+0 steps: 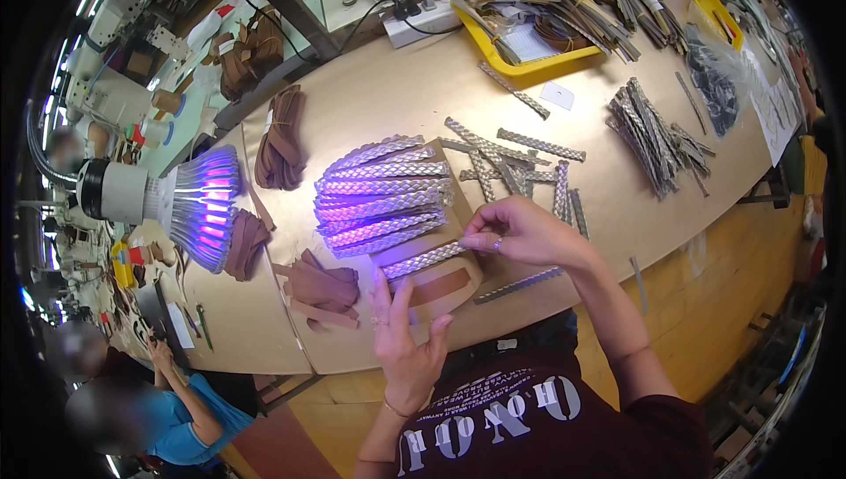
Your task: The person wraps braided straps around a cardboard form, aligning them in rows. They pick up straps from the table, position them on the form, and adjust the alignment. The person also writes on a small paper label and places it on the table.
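A silver-grey braided strip (423, 260) lies slantwise on a brown board (471, 278) in front of me. My right hand (520, 234) pinches its right end between thumb and fingers. My left hand (407, 334) is open, palm up, its fingers stretched and apart. Its fingertips are at the strip's left end; whether they press on it I cannot tell. Just beyond, a row of similar braided strips (383, 193) lies side by side under purple light. A flat reddish-brown piece (441, 287) lies on the board nearer to me.
A lit lamp (198, 206) stands at left. Brown strap bundles (280, 137) lie near it. Loose braided strips (520, 162) and a braided pile (652, 135) are to the right. A yellow tray (520, 65) with strips sits at the back. A person in blue (198, 417) works at lower left.
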Demonstrator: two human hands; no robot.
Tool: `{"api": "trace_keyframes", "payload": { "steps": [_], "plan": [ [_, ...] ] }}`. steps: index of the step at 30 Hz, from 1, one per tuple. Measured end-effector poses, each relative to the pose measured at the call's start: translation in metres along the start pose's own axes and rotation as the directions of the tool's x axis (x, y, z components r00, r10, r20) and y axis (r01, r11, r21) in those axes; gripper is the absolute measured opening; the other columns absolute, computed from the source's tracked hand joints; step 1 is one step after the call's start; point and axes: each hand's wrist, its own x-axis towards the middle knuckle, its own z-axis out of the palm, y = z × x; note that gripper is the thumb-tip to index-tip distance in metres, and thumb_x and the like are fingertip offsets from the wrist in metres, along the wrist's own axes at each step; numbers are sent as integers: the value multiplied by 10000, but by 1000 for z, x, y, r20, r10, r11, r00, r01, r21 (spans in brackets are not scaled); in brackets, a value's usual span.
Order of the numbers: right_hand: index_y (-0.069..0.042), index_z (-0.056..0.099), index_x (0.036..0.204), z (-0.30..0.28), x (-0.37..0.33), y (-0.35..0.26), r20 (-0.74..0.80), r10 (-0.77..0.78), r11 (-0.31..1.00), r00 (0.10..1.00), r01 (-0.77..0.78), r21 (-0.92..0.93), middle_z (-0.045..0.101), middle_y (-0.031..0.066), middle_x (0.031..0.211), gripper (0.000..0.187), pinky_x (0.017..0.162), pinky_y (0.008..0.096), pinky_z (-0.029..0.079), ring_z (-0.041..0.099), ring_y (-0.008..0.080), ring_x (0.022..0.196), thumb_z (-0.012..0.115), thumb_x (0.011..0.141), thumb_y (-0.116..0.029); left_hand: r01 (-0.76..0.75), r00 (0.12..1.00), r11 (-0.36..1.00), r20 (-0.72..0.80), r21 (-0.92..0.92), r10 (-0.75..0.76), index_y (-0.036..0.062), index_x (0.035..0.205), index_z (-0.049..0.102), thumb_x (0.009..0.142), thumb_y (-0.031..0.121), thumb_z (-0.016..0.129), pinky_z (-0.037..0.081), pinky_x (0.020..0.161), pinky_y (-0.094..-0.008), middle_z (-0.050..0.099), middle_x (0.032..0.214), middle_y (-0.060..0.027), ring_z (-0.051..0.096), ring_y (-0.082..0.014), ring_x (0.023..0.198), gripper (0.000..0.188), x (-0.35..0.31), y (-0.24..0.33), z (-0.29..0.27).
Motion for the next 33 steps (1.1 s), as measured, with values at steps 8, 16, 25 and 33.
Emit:
{"api": "trace_keyframes", "payload": {
  "steps": [8,16,25,33],
  "plan": [
    [15,690,988,0,9,11,71,40,992,997,-49,118,682,27,839,227,741,247,480,588,74,788,702,889,-189,5,1000,1000,-2,-1,-5,-9,1322,490,855,321,722,356,1077,-492,389,1428,-322,400,-472,1319,617,0,2,0],
    [2,708,939,4,16,20,35,-30,988,999,24,153,662,28,729,245,626,255,469,584,88,675,722,875,-234,-15,1000,1000,1,23,15,-8,1327,482,856,330,722,363,1068,-494,377,1435,-328,385,-489,1324,627,0,1,0],
    [17,670,874,14,19,29,2,-13,959,1000,12,283,645,24,712,256,573,240,466,574,83,613,764,842,-220,15,1000,997,-24,-71,-17,-11,1348,457,771,339,802,365,1072,-483,363,1445,-327,380,-476,1335,757,-4,-1,5],
    [-26,635,821,29,9,27,-204,69,977,976,-25,213,596,-20,677,262,484,207,398,496,50,527,748,858,-259,-63,997,993,-54,-102,58,-21,1344,457,779,330,796,339,1090,-494,359,1452,-320,378,-445,1350,747,-3,-7,5]
  ]
}}
